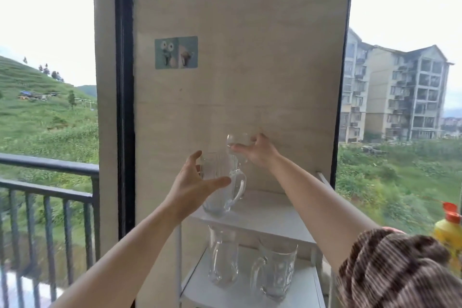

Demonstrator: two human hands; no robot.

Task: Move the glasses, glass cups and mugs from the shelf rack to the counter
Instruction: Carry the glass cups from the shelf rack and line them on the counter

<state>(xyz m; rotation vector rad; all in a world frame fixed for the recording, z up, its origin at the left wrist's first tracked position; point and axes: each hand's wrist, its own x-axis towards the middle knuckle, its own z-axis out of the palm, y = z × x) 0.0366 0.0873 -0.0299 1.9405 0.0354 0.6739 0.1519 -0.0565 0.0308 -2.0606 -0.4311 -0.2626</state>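
Note:
A white shelf rack (272,217) stands against a beige wall panel. On its top shelf sits a tall ribbed glass mug (220,197) with a handle on its right. My left hand (193,182) is spread around the mug's upper part, thumb in front, fingers not closed on it. My right hand (257,151) grips a small clear glass cup (237,142) held in the air above the top shelf. On the lower shelf stand a glass pitcher (222,260) and a dimpled glass mug (275,270).
A black balcony railing (50,182) runs at the left behind the window frame. A yellow bottle with an orange cap (447,230) stands at the far right. A striped brown sleeve (400,270) covers my right upper arm. The counter is not in view.

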